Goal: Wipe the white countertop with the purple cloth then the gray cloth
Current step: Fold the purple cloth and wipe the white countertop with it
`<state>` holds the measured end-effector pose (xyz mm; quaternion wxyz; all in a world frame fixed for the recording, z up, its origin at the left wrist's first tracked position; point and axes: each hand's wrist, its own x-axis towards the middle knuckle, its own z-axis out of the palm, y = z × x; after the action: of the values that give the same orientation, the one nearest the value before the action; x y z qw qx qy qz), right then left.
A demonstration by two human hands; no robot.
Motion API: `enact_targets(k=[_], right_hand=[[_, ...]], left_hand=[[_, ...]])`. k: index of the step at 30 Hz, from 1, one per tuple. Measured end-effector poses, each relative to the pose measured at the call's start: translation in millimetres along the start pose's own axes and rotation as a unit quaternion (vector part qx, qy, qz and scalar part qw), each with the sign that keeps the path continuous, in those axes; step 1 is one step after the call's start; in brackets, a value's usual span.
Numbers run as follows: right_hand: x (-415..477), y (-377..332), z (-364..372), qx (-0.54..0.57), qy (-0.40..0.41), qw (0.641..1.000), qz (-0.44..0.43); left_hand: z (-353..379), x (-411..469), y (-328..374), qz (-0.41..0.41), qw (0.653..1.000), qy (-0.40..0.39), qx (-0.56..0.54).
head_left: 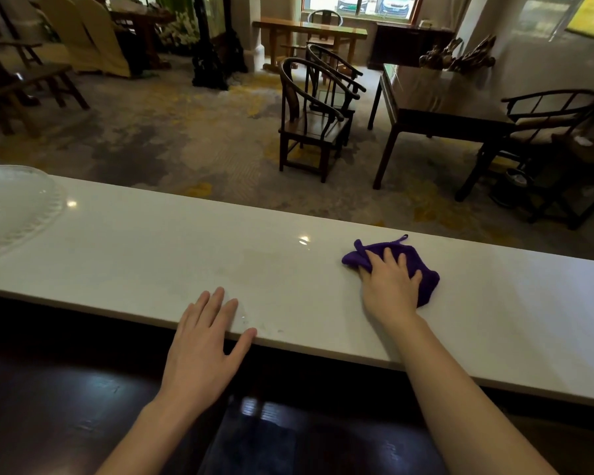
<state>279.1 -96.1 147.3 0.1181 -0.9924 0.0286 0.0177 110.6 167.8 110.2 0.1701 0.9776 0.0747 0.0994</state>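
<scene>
Pressing purple cloth (426, 284) on countertop (151, 255), right hand (390, 286), dish (14, 207) far left

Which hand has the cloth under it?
The right hand: it presses flat on the purple cloth, while the left hand rests bare on the countertop edge.

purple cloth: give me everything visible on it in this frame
The purple cloth is a small, deep-violet piece with a knitted or terry-like look. It is crumpled rather than flat, with a thin hanging loop at its far corner. It lies on the white countertop, toward the right and close to the far edge. The right hand presses on it palm down with fingers spread, covering its middle. Cloth shows at the hand's left, far and right sides. Nothing else touches it.
</scene>
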Motion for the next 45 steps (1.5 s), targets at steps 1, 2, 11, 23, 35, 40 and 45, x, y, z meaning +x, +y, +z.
enact_targets(k=[1, 2, 11, 23, 35, 40, 45], right_hand=[[0, -10, 2, 0.001, -0.005, 1.0, -0.015], [0, -21, 4, 0.003, -0.012, 0.999, -0.03], [-12, -120, 27, 0.022, -0.069, 0.981, -0.179], [-42, -156, 35, -0.003, -0.154, 0.9, -0.408], [-86, -53, 18, -0.049, -0.121, 0.882, -0.453], [-85, 10, 6, -0.048, -0.1, 0.92, -0.376], [-76, 73, -4, -0.041, -0.055, 0.964, -0.256]], left_hand=[[0, 0, 0, 0.0, 1.0, 0.0, -0.004], [0, -1, -1, 0.001, 1.0, -0.001, -0.009], [2, -3, -10, -0.006, 0.997, 0.017, -0.081], [-7, 0, -16, -0.004, 0.985, 0.088, -0.145], [7, -2, -17, 0.021, 0.994, 0.085, -0.067], [14, -1, -14, 0.024, 0.993, 0.108, -0.043], [15, 0, -13, 0.019, 0.992, 0.117, -0.04]])
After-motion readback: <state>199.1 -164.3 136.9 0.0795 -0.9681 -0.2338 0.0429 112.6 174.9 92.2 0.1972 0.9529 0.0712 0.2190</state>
